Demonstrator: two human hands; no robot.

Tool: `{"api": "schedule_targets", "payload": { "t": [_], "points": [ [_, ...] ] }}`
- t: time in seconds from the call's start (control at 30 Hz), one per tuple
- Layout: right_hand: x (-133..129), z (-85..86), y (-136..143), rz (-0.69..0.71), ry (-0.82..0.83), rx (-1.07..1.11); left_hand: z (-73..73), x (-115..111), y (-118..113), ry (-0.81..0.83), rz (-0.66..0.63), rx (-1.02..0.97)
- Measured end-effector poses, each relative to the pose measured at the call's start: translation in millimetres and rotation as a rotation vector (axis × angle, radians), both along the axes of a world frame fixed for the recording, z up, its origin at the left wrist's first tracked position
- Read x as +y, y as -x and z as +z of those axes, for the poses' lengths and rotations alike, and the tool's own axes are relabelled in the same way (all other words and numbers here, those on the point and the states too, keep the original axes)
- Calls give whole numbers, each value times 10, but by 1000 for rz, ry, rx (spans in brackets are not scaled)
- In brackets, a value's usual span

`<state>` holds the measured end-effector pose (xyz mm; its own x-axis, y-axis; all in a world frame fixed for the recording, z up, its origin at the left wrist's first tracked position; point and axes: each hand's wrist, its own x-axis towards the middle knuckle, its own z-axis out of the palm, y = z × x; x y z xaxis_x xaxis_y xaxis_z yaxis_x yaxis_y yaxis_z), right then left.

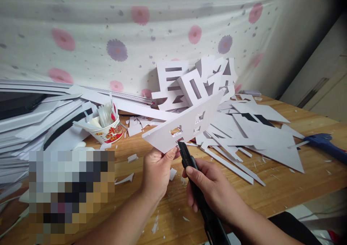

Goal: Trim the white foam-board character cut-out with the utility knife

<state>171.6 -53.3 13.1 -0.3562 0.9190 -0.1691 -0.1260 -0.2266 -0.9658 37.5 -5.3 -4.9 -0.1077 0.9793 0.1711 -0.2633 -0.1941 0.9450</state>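
Observation:
A white board [187, 122], stiff-looking and tilted, is gripped at its lower edge by my left hand [156, 169], fingers closed on it. Several small openings are cut through its face. My right hand [210, 180] wraps around a black utility knife [196, 187]. The knife's tip end meets the board by the lowest opening, just right of my left thumb; the blade itself is too small to make out. My left fingers behind the board are partly hidden.
Thick white cut-out characters [173, 82] lean against the flowered curtain [116, 28]. White offcuts [252, 136] cover the right side, near blue-handled scissors [324, 143]. A paper tub [111, 131] with clear sticks stands left, beside stacked white sheets [35, 125]. Scraps litter the wooden table [130, 187].

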Motion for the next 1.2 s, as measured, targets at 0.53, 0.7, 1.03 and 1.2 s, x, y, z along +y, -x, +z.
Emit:
{"api": "schedule_targets", "payload": {
  "t": [0.53,0.7,1.03,1.2],
  "points": [
    [-33,0,56,1,56,135,91,-22,-22,48,-10,-34],
    [-27,17,17,-151,-154,49,126,-7,-31,91,9,-107],
    [270,23,-81,-603,-757,-413,55,-94,-90,84,-119,118],
    [289,0,-40,-660,-873,-487,71,-125,-100,21,-141,193]
  ]
}}
